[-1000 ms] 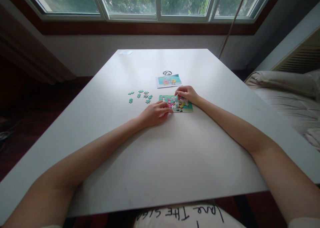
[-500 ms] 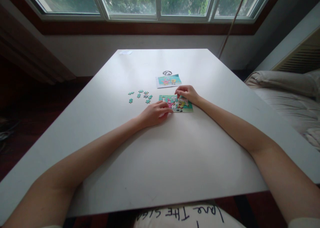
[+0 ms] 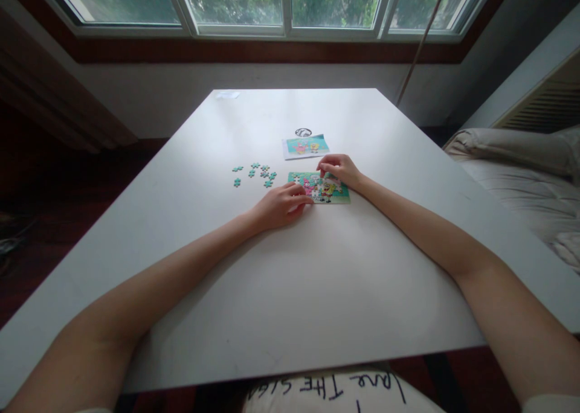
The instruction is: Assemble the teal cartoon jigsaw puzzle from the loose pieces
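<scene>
A jigsaw puzzle (image 3: 333, 195) with cartoon figures lies in a flat frame on the table, with pale gaps among its fitted pieces. My left hand (image 3: 281, 206) rests at its lower left corner, fingers stretched out loosely and touching the edge, partly covering that side. Over the puzzle's upper edge, my right hand (image 3: 341, 168) is bent down with thumb and fingers pinched together. Whatever is between those fingertips is too small to make out. Several loose puzzle pieces (image 3: 268, 183) lie scattered to the left of the puzzle.
A picture card (image 3: 307, 147) with similar cartoon figures lies just beyond the puzzle. Behind it is a round dark-rimmed fitting (image 3: 303, 132) in the white table (image 3: 290, 292). A scrap of paper (image 3: 227, 95) lies at the far left corner. A padded seat (image 3: 507, 177) stands right of the table.
</scene>
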A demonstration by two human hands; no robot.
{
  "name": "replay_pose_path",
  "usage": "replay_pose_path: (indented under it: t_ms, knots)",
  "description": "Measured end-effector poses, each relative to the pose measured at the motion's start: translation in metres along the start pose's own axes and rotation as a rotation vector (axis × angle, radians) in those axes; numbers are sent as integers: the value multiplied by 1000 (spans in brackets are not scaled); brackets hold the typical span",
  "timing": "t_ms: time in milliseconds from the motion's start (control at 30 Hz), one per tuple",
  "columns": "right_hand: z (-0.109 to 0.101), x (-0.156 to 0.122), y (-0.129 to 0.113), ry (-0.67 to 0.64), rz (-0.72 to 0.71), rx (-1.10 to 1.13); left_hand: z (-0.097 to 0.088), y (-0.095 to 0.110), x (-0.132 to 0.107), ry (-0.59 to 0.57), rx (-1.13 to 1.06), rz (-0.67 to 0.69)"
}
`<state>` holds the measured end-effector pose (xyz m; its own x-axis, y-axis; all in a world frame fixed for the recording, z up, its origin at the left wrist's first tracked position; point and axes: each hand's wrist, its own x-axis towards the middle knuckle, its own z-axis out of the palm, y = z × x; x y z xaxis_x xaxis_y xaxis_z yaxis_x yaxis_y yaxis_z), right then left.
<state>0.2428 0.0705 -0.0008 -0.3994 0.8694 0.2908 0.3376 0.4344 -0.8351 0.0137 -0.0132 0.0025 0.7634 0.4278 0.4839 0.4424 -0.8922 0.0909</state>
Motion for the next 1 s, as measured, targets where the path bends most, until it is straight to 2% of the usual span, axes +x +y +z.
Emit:
replay_pose_path:
  t_ms: [1000]
  knots:
    - [0, 2, 2, -37, -5, 39, 3, -1, -1, 17, 7, 5]
